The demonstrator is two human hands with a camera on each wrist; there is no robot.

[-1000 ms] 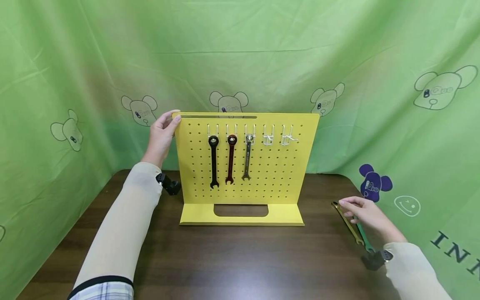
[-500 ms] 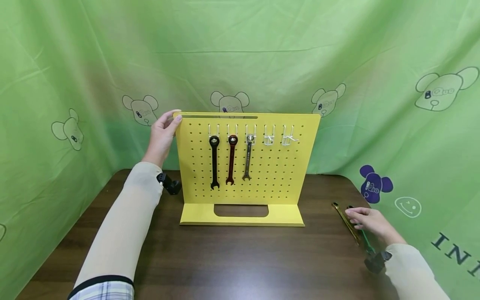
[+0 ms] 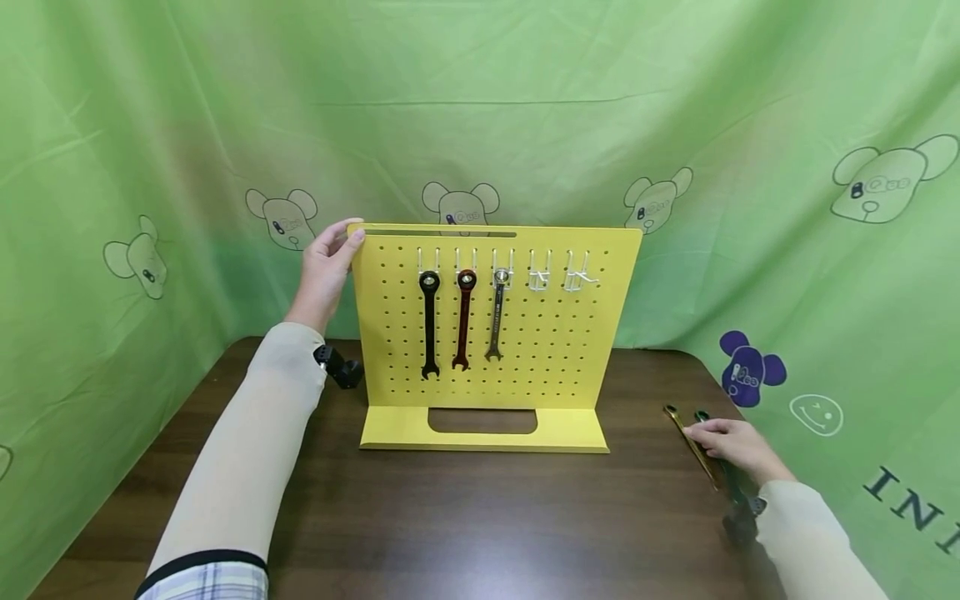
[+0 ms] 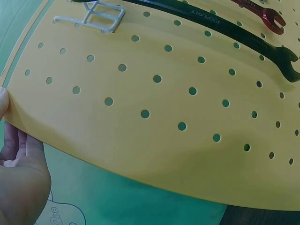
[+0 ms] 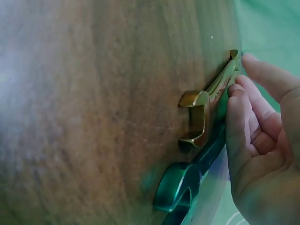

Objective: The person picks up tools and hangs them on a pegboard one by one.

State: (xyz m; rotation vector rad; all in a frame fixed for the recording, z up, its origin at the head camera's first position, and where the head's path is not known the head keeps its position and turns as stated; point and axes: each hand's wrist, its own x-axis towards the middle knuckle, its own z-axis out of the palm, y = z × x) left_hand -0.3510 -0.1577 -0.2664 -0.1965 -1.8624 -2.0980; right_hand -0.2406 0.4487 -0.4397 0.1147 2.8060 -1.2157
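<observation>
My left hand grips the upper left corner of a yellow pegboard, thumb in front and fingers behind, as the left wrist view also shows. A black wrench, a dark red wrench and a silver wrench hang on its hooks. Far right on the table, my right hand is at a gold wrench, fingertips against or just beside its shaft. Loosely bent, its thumb and fingers are apart in the right wrist view. Beside it lies a green wrench, partly covered by the hand.
Two white wire hooks on the board's right side carry nothing. The board stands on its yellow foot on a dark wooden table. A green printed curtain encloses the back and sides.
My right hand has shifted slightly right and down, then in toward the gold wrench's shaft, uncovering the green wrench's far end. The left hand and board stay put.
</observation>
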